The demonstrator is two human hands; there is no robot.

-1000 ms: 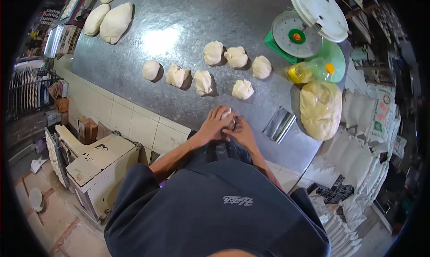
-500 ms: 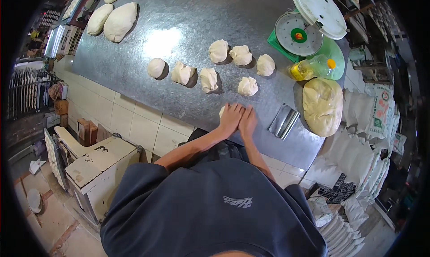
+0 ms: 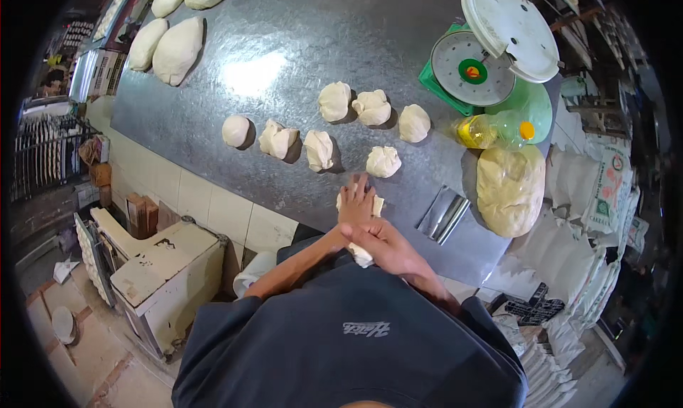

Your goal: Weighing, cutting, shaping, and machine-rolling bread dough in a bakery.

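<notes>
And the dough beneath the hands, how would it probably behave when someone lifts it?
Likely floppy: the dough shows on both sides of the left hand, as if squashed under it. It probably would not roll easily, since its visible edges look uneven, not round.

I can make out pale, cream-white dough (image 3: 361,256) under the left hand (image 3: 356,209), near the front edge of the counter (image 3: 427,173). From here I see 3 parts: a sliver left of the hand, a soft flap to its right, and a rounded lump nearer the edge, just beside the right hand (image 3: 388,246). I can't tell whether all 3 join beneath.
</notes>
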